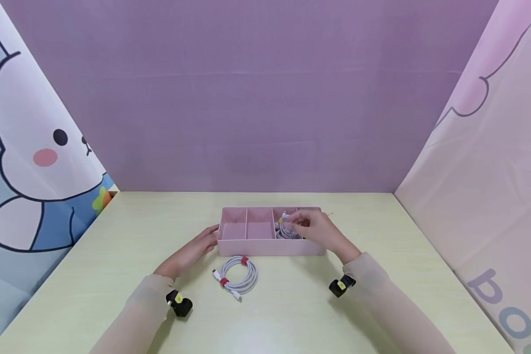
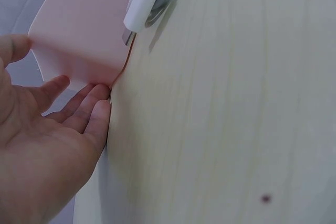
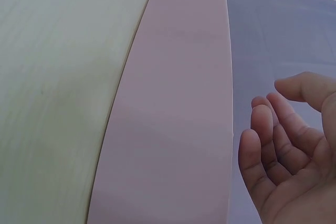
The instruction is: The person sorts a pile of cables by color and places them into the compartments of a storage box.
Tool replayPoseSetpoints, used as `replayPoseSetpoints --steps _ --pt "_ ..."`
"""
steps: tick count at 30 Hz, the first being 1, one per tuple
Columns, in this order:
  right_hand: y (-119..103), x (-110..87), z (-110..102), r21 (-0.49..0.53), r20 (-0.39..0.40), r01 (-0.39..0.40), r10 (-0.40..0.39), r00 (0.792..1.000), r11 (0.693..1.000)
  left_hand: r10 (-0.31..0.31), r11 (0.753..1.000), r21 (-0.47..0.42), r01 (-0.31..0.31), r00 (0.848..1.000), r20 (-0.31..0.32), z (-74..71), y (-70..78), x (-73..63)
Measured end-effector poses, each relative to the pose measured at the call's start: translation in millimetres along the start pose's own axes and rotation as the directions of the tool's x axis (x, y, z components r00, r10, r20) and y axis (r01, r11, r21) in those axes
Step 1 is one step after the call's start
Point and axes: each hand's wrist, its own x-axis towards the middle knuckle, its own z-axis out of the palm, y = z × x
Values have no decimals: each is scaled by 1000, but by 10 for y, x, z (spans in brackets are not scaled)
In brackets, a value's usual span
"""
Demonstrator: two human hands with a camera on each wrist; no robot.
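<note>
A long pink divided box (image 1: 272, 247) sits on the table. My left hand (image 1: 199, 249) rests against its left end; in the left wrist view the thumb is at the rim and the other fingers touch the end wall near the table. My right hand (image 1: 316, 227) is over the box's right part, fingers loosely bent, thumb apart from them, nothing between them in the right wrist view. Just left of its fingertips, a coiled white cable (image 1: 285, 231) with a yellow tie lies in a compartment. The rightmost compartment is mostly hidden by this hand.
In front of the box lies another coiled white cable (image 1: 249, 281) with red ties, its plug (image 2: 140, 11) close to the box's front wall. The two left compartments show bare floors. A purple backdrop (image 1: 256, 98) rises behind the table (image 1: 292, 314), with printed cloths at both sides.
</note>
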Motion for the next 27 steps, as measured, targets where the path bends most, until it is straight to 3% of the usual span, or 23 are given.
replayPoseSetpoints --steps 17,27 --pt "-165 -100 160 -26 14 35 -35 999 999 3 1000 -20 -3 1000 2 -9 -18 10" --pt "-230 -168 257 -3 104 95 -94 990 995 -15 1000 -17 14 1000 -18 15 9 -19"
